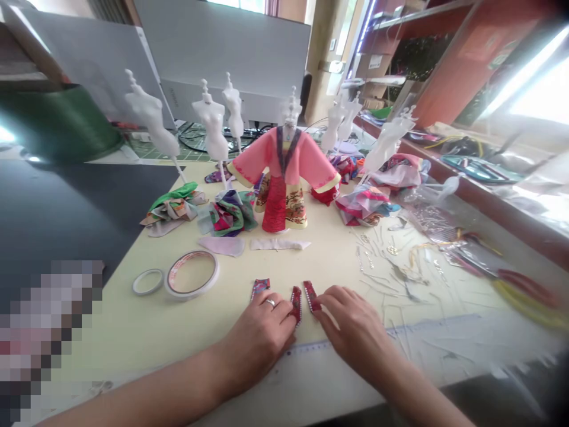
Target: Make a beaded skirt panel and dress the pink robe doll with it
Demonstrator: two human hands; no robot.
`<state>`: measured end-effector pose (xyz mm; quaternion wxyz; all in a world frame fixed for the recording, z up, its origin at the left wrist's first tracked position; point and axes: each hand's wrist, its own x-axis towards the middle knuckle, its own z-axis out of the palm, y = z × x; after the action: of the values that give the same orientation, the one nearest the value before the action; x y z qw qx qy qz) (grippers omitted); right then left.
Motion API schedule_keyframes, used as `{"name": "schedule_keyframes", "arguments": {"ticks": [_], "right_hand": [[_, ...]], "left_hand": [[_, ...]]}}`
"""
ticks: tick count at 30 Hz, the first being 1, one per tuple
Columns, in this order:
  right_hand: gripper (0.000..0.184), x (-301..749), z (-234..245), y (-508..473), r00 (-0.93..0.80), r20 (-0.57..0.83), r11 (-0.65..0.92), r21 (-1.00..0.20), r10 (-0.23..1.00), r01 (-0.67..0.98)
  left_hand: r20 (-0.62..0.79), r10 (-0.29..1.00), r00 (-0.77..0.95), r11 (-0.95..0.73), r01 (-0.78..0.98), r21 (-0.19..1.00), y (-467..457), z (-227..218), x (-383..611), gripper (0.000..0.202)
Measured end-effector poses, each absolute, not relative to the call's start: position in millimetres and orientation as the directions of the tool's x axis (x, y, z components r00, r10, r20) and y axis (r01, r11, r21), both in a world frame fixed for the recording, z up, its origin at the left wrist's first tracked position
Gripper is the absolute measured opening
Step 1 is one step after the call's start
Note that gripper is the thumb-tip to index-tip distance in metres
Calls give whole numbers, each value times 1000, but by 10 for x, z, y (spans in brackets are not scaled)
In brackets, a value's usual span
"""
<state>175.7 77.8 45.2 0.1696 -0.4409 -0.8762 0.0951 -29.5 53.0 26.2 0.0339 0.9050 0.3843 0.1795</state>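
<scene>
Three narrow strips of red patterned fabric lie on the cream table top (111, 332), their lower ends near my hands. My left hand (260, 332), wearing a ring, rests over the ends of the left strip (260, 289) and the middle strip (296, 303). The fingertips of my right hand (351, 323) touch the right strip (312, 296). Neither hand appears to grip anything. Just below them runs a clear plastic ruler (342, 341). Farther ahead stands a miniature pink robe with a red skirt (287, 172) on a white mannequin.
Two tape rolls (192, 274) lie to the left. Several white mannequins (213, 127) and fabric scrap piles (231, 213) stand ahead. Metal trimmings (391, 261) and yellow-handled scissors (524, 302) lie to the right. A dark cutting mat (80, 201) lies left of the table.
</scene>
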Motion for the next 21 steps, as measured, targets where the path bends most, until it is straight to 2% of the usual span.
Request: {"name": "schedule_keyframes", "arguments": {"ticks": [5,12,17,21], "right_hand": [[14,1876,490,604,-557,266,617,-357,786,701],[14,2412,655,676,-449,470,623,-328,760,710],[10,3043,835,793,-182,533,407,-341,826,847],[10,3279,903,756,17,635,213,-284,772,935]], "left_hand": [[392,672,629,-732,646,218,528,219,-288,15],[564,618,548,-742,643,190,500,263,-528,26],[602,629,493,-704,690,170,576,128,-791,29],[694,545,470,-736,664,128,659,195,-864,29]]}}
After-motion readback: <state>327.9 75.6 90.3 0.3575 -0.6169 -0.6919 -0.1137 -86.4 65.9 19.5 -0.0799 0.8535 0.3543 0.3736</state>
